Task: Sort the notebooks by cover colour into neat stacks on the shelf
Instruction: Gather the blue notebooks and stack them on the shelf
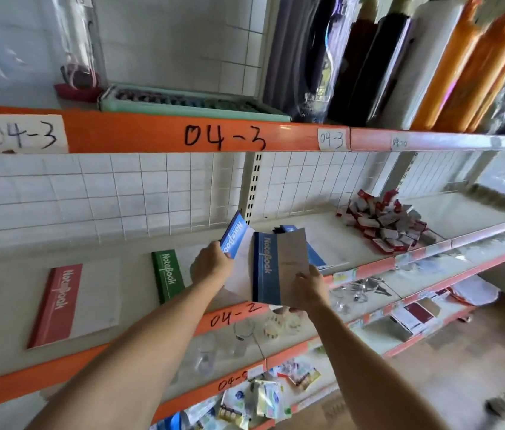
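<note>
Both hands (left hand (210,264), right hand (310,290)) grip flat, rectangular blue notebooks (268,270).

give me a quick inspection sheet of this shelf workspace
surface: shelf with orange edge marked 04-2, wire grid behind
job's things: red notebook and green notebook lie flat, apart; light blue notebook and dark blue notebook are lifted; more blue notebooks lie behind them
clutter: pile of red-and-white packets on the shelf to the right
grippers: left hand grips the light blue notebook; right hand holds the dark blue one
cables: nothing seen
surroundings: rolls on the shelf above, glassware and sachets below
</note>
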`<action>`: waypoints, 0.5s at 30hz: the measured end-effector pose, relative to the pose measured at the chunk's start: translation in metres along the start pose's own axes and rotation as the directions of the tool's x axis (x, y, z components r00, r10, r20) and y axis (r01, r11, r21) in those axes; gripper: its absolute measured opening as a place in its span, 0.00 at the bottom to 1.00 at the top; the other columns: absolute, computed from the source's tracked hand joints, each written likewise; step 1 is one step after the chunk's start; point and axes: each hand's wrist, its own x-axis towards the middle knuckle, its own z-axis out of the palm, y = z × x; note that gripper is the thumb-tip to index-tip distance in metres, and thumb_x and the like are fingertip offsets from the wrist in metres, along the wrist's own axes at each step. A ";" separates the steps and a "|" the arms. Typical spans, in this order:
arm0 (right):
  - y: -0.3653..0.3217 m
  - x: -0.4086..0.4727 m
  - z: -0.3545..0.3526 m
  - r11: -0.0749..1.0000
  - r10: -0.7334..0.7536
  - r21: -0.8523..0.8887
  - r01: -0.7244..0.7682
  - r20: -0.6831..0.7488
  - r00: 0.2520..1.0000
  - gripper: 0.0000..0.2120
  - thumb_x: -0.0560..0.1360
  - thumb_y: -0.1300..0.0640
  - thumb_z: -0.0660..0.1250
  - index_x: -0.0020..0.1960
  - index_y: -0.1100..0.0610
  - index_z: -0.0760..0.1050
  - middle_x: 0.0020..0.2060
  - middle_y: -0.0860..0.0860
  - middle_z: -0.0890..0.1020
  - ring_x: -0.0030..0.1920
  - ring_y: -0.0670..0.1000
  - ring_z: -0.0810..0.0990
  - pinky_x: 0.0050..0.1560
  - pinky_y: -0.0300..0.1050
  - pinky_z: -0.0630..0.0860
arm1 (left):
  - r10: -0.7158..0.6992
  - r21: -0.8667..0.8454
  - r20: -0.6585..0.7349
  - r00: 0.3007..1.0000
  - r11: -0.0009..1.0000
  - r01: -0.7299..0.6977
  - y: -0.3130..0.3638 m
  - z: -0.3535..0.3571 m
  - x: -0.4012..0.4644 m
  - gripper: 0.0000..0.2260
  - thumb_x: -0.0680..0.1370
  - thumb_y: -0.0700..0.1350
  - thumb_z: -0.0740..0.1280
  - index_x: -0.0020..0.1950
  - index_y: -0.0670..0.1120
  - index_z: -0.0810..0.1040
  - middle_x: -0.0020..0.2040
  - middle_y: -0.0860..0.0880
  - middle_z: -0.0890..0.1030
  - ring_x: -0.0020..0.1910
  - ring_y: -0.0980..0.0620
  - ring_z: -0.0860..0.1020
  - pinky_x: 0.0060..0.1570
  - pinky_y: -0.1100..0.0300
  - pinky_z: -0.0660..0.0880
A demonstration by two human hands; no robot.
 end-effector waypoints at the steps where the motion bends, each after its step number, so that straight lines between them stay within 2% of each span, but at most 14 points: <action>1: -0.002 0.013 -0.002 0.999 -0.008 -0.042 0.007 -0.013 1.000 0.14 0.76 0.63 0.57 0.59 0.51 0.71 0.47 0.55 0.79 0.41 0.57 0.80 0.35 0.57 0.82 | -0.012 -0.003 0.005 1.000 1.000 0.012 0.006 0.007 0.009 0.11 0.80 0.50 0.62 0.58 0.46 0.74 0.55 0.44 0.81 0.51 0.42 0.81 0.45 0.54 0.75; 4: -0.002 0.051 -0.009 0.987 -0.013 -0.163 0.002 -0.065 0.998 0.16 0.75 0.63 0.58 0.60 0.55 0.73 0.49 0.58 0.81 0.44 0.58 0.77 0.44 0.47 0.75 | -0.045 -0.001 0.033 0.998 0.999 0.045 0.022 0.024 0.033 0.11 0.80 0.50 0.62 0.59 0.46 0.74 0.56 0.44 0.80 0.53 0.42 0.80 0.46 0.54 0.73; 7: -0.001 0.082 -0.023 0.980 -0.016 -0.200 -0.005 -0.105 0.994 0.09 0.73 0.65 0.59 0.52 0.56 0.71 0.45 0.58 0.79 0.43 0.58 0.75 0.44 0.46 0.69 | -0.046 -0.008 0.031 0.998 0.999 0.046 0.036 0.037 0.054 0.12 0.80 0.49 0.62 0.61 0.46 0.74 0.57 0.43 0.80 0.56 0.41 0.79 0.47 0.54 0.72; 12: 0.009 0.122 -0.056 0.956 -0.002 -0.292 -0.038 -0.134 0.991 0.12 0.73 0.63 0.59 0.56 0.55 0.71 0.45 0.58 0.79 0.44 0.60 0.76 0.44 0.47 0.70 | -0.055 0.008 0.028 0.998 0.998 0.055 0.055 0.056 0.075 0.12 0.80 0.48 0.62 0.61 0.46 0.75 0.57 0.44 0.80 0.55 0.41 0.80 0.44 0.55 0.70; 15: 0.009 0.151 -0.068 0.948 -0.005 -0.317 -0.024 -0.093 0.996 0.13 0.72 0.61 0.59 0.56 0.54 0.70 0.46 0.59 0.80 0.45 0.60 0.77 0.45 0.47 0.72 | -0.066 0.026 -0.002 0.998 0.997 0.066 0.069 0.060 0.084 0.12 0.79 0.49 0.62 0.60 0.47 0.75 0.55 0.44 0.80 0.54 0.41 0.80 0.43 0.55 0.69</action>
